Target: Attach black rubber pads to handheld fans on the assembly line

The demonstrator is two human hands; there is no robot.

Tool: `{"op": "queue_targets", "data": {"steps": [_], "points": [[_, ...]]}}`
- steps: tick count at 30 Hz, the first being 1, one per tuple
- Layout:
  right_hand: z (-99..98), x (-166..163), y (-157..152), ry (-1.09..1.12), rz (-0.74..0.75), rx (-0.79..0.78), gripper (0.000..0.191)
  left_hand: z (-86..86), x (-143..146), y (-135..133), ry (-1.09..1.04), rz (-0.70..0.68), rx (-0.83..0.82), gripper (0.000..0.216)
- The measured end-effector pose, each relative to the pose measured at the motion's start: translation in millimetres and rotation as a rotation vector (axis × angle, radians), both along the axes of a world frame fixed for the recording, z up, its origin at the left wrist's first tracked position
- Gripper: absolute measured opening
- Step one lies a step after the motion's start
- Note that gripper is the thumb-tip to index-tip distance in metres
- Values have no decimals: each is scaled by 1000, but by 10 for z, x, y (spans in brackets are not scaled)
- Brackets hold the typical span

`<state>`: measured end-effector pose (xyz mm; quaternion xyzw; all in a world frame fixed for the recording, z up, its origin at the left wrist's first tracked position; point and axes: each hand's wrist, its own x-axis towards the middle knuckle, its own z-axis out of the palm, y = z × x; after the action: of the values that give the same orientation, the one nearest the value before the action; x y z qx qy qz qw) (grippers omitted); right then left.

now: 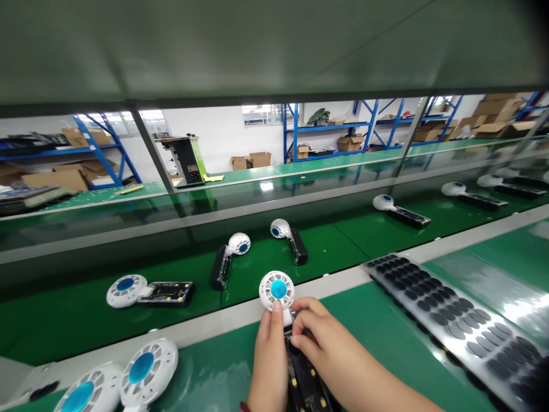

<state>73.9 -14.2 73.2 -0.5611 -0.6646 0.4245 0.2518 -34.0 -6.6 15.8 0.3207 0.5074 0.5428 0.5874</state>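
Both grips are pinching 1 fan at the near edge of the tabletop: the left hand holds its black handle from the left with the thumb up against the white head, and the right hand curls its fingers onto the top of the handle, just below the blue hub. The fan lies flat, head away from the person, handle running back between the 2 hands.

Beyond the tabletop's pale edge runs the belt, wide and dark green, crossing the whole view. To the right lies a long tray of dark oval pads, slanting toward the lower right corner. On the belt lie more fans, well apart from each other: 1 at left with an open handle, 2 near the middle, and others further right. At the lower left corner, 2 white fan heads with blue hubs sit touching side by side on the tabletop.
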Motion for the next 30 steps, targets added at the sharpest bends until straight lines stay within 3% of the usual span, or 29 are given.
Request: {"op": "queue_targets", "data": {"steps": [11, 15, 19, 21, 26, 28, 30], "points": [[-357, -18, -85, -2, -62, 256, 10, -42, 5, -13, -97, 24, -29, 49], [-336, 51, -26, 172, -96, 48, 25, 14, 37, -32, -223, 7, -61, 51], [-226, 137, 23, 449, 98, -183, 40, 80, 58, -50, -250, 34, -66, 51], [-185, 152, 12, 557, 119, -264, 49, 101, 66, -57, -199, 55, -32, 51], [-97, 127, -48, 822, 85, -301, 50, 122, 150, -110, 35, 169, 69, 51], [-48, 131, -44, 848, 86, -290, 48, 150, 177, -138, 155, 206, 43, 50], [-11, 169, -5, 846, 61, -263, 48, 221, 146, -131, 316, 216, 130, 48]]}}
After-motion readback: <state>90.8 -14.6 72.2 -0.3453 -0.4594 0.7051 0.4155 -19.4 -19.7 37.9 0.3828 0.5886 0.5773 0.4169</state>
